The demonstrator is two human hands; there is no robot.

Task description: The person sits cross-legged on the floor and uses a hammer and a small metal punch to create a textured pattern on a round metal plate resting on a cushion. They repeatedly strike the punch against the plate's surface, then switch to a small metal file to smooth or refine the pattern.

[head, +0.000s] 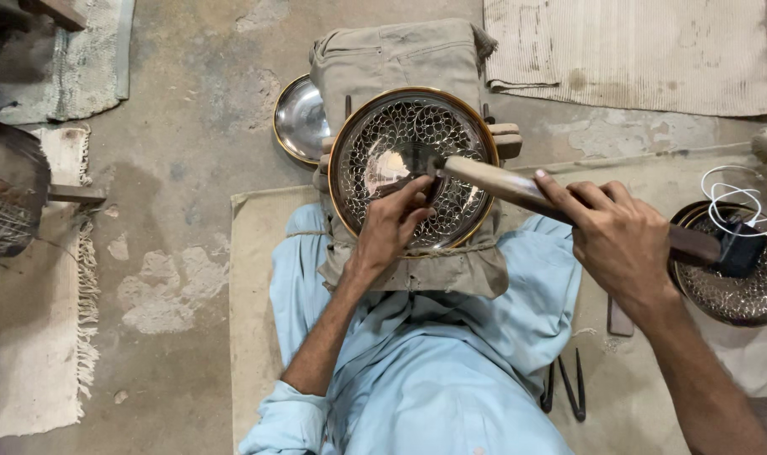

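The person sits on a mat [257, 337] on the floor, and a cloth-wrapped block [400, 59] rests on the legs. The plate [413, 168] lies on this block, under both hands. Almost the whole face of the plate already carries a fine chased pattern; only a smooth patch just left of its centre, above the left hand [392, 227], looks bare, so I judge the work is near its end. The left hand is closed around a small punch [431, 168], tip on the plate. The right hand [619, 240] grips a wooden hammer [518, 190], whose head is beside the punch. Right of this hand lies a second patterned plate [737, 295]; behind the block, a plain one [299, 118].
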